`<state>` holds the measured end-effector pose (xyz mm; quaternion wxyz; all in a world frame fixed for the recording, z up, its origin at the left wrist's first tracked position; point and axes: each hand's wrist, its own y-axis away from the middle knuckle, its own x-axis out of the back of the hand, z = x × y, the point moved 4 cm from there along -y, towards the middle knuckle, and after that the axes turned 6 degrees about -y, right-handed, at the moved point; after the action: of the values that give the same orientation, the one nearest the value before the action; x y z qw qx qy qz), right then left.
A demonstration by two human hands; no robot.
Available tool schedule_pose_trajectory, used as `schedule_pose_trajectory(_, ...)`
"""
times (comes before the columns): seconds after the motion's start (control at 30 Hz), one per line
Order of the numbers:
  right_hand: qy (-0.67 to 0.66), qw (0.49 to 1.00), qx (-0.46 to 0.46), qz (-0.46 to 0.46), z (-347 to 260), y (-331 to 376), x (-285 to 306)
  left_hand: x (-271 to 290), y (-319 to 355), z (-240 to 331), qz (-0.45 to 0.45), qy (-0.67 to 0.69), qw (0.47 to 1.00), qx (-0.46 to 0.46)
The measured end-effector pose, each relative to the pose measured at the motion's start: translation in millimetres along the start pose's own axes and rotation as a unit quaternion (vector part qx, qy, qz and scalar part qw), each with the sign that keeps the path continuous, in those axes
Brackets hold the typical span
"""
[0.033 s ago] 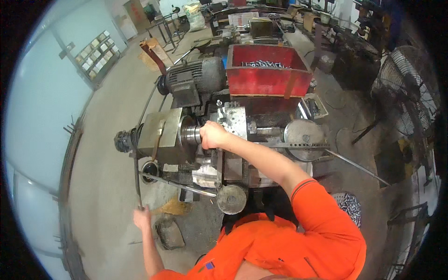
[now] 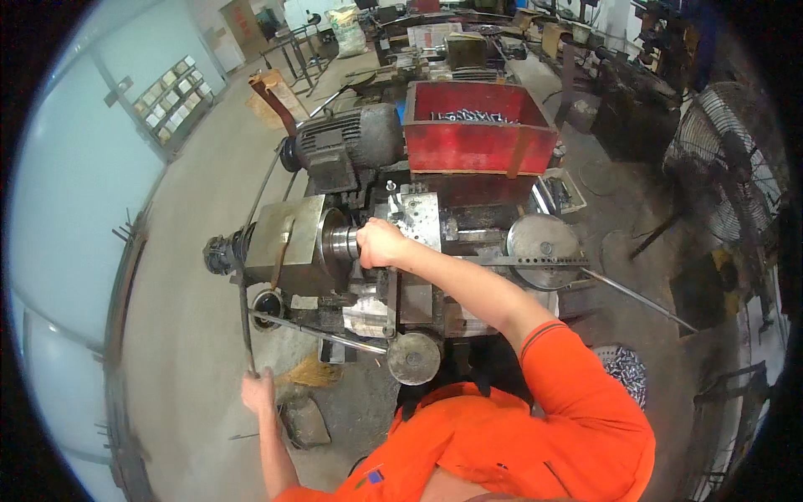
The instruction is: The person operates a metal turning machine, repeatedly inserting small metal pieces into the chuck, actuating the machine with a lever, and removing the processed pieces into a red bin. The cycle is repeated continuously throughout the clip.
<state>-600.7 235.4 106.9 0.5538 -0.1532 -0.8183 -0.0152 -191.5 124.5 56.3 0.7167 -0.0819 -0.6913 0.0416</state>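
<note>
My left hand [image 2: 258, 391] is closed around the lower end of a long dark lever [image 2: 246, 330], which runs up beside the headstock of a small lathe. My right hand [image 2: 381, 243] has its fingers curled in at the front of the steel spindle [image 2: 342, 241]. Whatever those fingers hold is hidden behind them. A boxy grey headstock [image 2: 286, 238] carries the spindle. Just past my right hand is the tool slide [image 2: 418, 217], with an upright bolt on it. A round metal handwheel [image 2: 413, 358] with a long rod sits nearer my body.
An electric motor [image 2: 350, 138] stands behind the headstock. To its right, a red bin [image 2: 477, 149] holds many small metal parts. Another round plate [image 2: 544, 243] has a rod reaching right. A basket of metal pieces [image 2: 626, 372] is by my right elbow; a fan [image 2: 719, 159] stands far right.
</note>
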Motion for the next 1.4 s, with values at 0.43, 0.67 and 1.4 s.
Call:
schedule_pose_trajectory(0.43, 0.043, 0.952, -0.06, 0.297, 73.0, 51.3, 167.4, -13.9, -20.9, -4.5, 0.055, -0.002, 0.996, -0.076)
schedule_pose_trajectory(0.67, -0.186, 0.959, 0.094, 0.193, 27.1, 159.9, 45.8, 37.4, 15.0, 99.9, -0.037, 0.135, 0.926, -0.35)
schedule_pose_trajectory(1.4, 0.002, 0.713, -0.701, 0.02, 258.3, 648.7, -96.0, -42.6, 65.4, 202.1, -0.047, 0.175, 0.894, -0.41)
